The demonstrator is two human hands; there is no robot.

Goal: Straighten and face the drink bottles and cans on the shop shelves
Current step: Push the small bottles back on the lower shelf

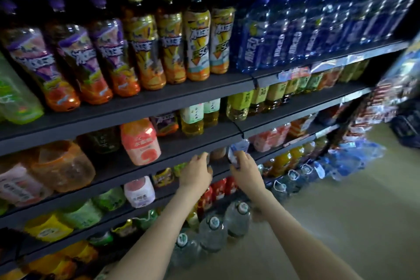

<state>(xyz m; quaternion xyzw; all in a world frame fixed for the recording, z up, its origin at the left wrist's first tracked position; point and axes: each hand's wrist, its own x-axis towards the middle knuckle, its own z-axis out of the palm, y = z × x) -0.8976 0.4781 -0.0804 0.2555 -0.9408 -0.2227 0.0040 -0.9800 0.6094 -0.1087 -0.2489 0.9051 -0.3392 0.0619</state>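
Shelving unit, drinks aisle, head view. The picture is blurred.

Left hand (pixel 196 171): reaches to the front edge of the shelf (pixel 177 145) that carries a pink bottle (pixel 141 141). Its fingers (pixel 202 156) lie at the lip of that shelf; whether they grip anything cannot be told.

Right hand (pixel 246 169): just beside the left, at the same height. Its fingers are curled round a blue-and-white object (pixel 238 146) at the shelf edge. Blur prevents telling whether this is a small bottle or a tag.

A brown bottle (pixel 218 153) stands between the two hands, just beyond the fingertips.

Stock noted:
- Upper shelf, left: purple-capped bottles (pixel 75 52), upright in a row, labels forward.
- Beside them: yellow-labelled bottles (pixel 147 48), upright.
- Further right: blue bottles (pixel 284 36), packed close together.
- Below the hands: red cans (pixel 218 188) on a lower shelf.
- At the foot of the unit: large water bottles (pixel 237 218) standing on the floor (pixel 341 211).
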